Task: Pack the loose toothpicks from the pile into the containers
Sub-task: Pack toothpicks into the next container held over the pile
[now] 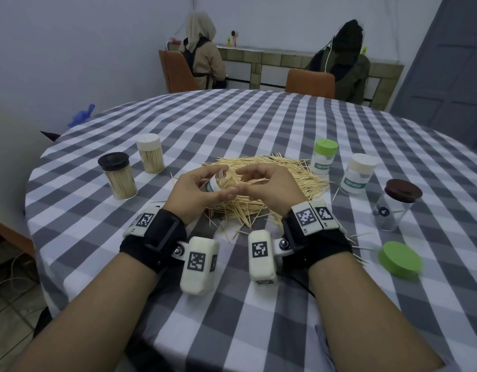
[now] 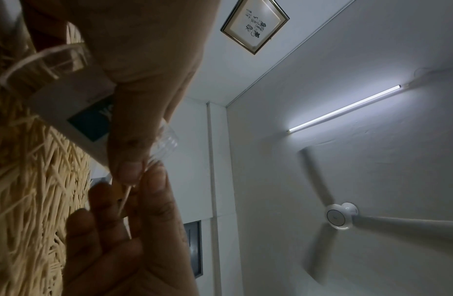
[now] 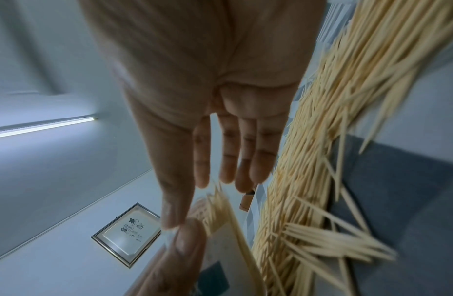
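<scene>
On the checked tablecloth lies a big pile of loose toothpicks, also seen in the wrist views. My left hand grips a clear container with a white label, tilted with its open mouth to the right. A bundle of toothpicks sticks out of that mouth. My right hand is at the mouth, its fingers nearly straight and their tips against the protruding toothpicks. Both thumbs meet under the container.
Two full containers stand at left, one with a black lid and one with a white lid. At right stand green-lidded, white-lidded and brown-lidded containers. A loose green lid lies nearby. Two people sit at the back.
</scene>
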